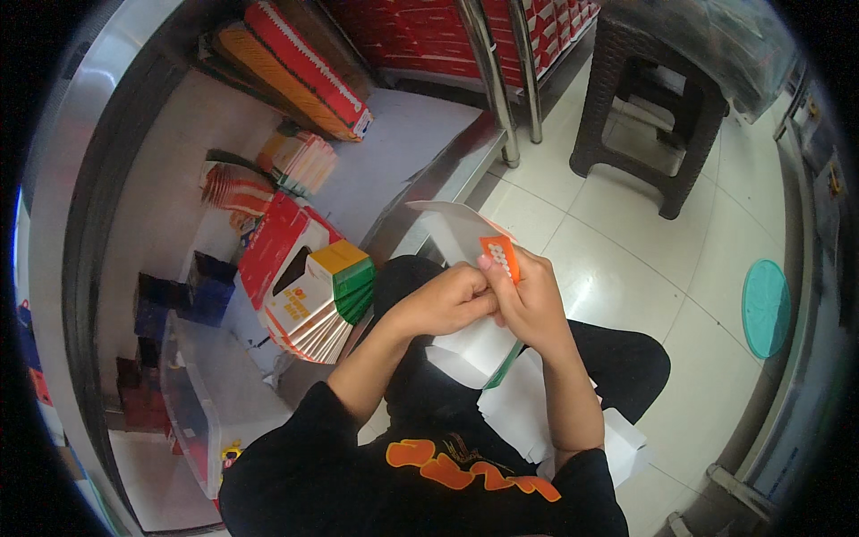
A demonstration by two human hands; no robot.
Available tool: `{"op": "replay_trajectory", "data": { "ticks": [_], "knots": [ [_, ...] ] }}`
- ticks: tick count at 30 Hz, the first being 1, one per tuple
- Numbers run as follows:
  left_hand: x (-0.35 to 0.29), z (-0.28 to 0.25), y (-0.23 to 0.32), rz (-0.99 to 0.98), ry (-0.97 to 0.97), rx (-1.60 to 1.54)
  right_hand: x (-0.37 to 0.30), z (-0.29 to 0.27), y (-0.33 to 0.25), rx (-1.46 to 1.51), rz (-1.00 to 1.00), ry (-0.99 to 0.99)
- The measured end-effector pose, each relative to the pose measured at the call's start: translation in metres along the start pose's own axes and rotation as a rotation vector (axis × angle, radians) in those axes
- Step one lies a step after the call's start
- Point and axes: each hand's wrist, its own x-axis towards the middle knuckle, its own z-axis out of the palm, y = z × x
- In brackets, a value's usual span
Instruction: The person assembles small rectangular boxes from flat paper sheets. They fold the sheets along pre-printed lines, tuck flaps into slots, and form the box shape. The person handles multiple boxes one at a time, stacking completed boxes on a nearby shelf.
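A: White card, flat, with an orange panel: one carton blank (465,234), held over the lap, part folded, top flap standing up toward the table edge

B: Hands?

A: Left hand (445,302) and right hand (530,304) close together, touching, both pinched on the carton blank at the orange panel; right thumb lies across it

B: Work done, work left?

A: Judged early in this piece: the blank is not yet a closed box. Folded white pieces (528,407) lie on the lap under the forearms. A fanned stack of flat blanks (324,304), green, yellow and orange at the edges, waits on the steel table (429,183) just left of the hands

B: Other packages?

A: Long red and orange boxes (300,67) at the far end of the table; a smaller fan of striped cards (300,161) near them; dark blue boxes (201,291) at the left. On the floor, a brown woven stool (658,107) and a round teal lid (766,307)
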Motion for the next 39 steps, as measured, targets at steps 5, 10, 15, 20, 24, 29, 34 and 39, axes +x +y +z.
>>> {"op": "replay_trajectory", "data": {
  "ticks": [5, 10, 15, 20, 24, 29, 34, 39],
  "knots": [
    [0.005, -0.01, 0.061, 0.098, 0.449, 0.813, 0.006, -0.014, 0.018, -0.086, 0.112, 0.007],
    [0.009, -0.034, 0.065, 0.247, 0.526, 0.927, 0.0, -0.015, -0.02, 0.1, 0.11, -0.12],
    [0.004, -0.049, 0.04, 0.257, 0.512, 0.65, 0.004, -0.018, 0.003, 0.372, 0.087, 0.231],
    [0.008, -0.042, 0.031, 0.382, 0.521, 0.442, 0.003, -0.024, 0.007, 0.472, 0.121, 0.283],
    [0.011, -0.042, 0.021, 0.37, 0.563, 0.411, 0.0, -0.024, 0.004, 0.464, 0.056, 0.259],
    [0.016, -0.029, 0.026, 0.411, 0.868, 0.699, -0.01, -0.017, -0.011, 0.414, -0.007, 0.285],
    [0.029, 0.003, 0.031, 0.234, 0.982, 0.135, -0.01, -0.008, -0.011, 0.444, -0.083, 0.35],
    [0.034, 0.02, 0.022, 0.201, 0.906, -0.383, -0.001, -0.004, -0.003, -0.163, -0.415, 0.474]
  ]
}}
